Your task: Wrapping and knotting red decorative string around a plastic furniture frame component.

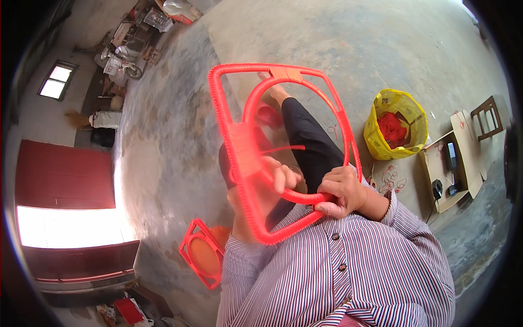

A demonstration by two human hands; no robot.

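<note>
A red, cord-wrapped frame [219, 101], roughly rectangular with a round ring inside it, is held up tilted over my lap. My right hand [343, 191] is closed around its lower right part, where ring and outer edge come close, thumb in front. Partly behind the frame's left side, my left hand [279, 177] has its fingers curled near the ring's lower left; motion blurs it, and what it pinches is unclear. A loose red cord [289, 147] sticks out sideways just above these fingers. Wide bands of wrapping join ring and frame at the top, left and right.
At the right stands a yellow bag [373, 139] with red cord [391, 129] inside. Beside it are an open cardboard box [475, 163] and a small wooden stool [486, 117]. Cord scraps [393, 177] litter the floor. Another red frame [188, 259] lies at lower left.
</note>
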